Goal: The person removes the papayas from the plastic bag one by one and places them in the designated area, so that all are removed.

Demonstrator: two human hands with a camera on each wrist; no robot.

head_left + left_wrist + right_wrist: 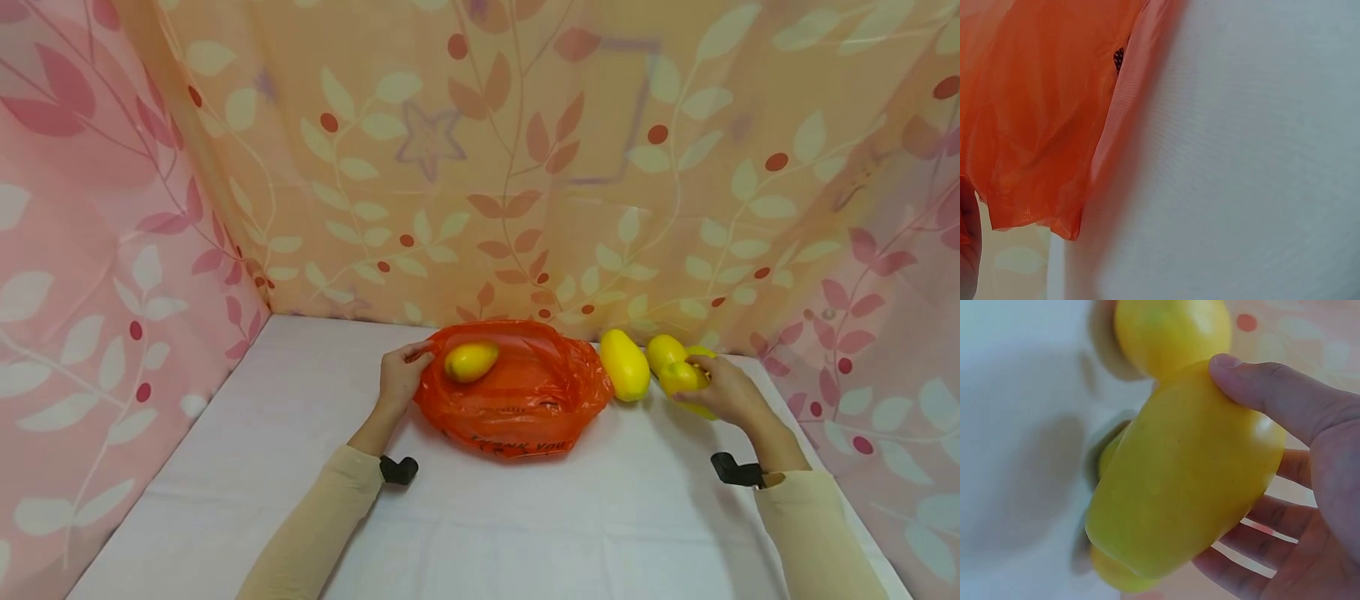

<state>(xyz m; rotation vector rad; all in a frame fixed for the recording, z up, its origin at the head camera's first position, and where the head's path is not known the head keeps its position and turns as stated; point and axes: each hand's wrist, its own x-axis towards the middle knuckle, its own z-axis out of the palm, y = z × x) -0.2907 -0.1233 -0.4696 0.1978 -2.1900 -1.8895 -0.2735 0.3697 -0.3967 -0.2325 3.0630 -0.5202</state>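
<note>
My left hand (400,379) pinches the left rim of an orange-red plastic bag (517,417), which lies with its mouth spread and dark print on its front. One yellow mango (471,362) rests inside the bag's left part. In the left wrist view the bag's side (1041,125) hangs beside the white cloth, and only a bit of the hand shows at the edge. Over at the right, my right hand (723,390) grips another yellow mango (1185,475), its thumb on one side and its fingers around the other, raised above the cloth.
Just right of the bag lies a large yellow mango (624,365). More yellow mangoes (664,354) sit behind and under the right hand, partly hidden. A white cloth (525,533) covers the table. Patterned curtains (517,167) enclose the back and both sides.
</note>
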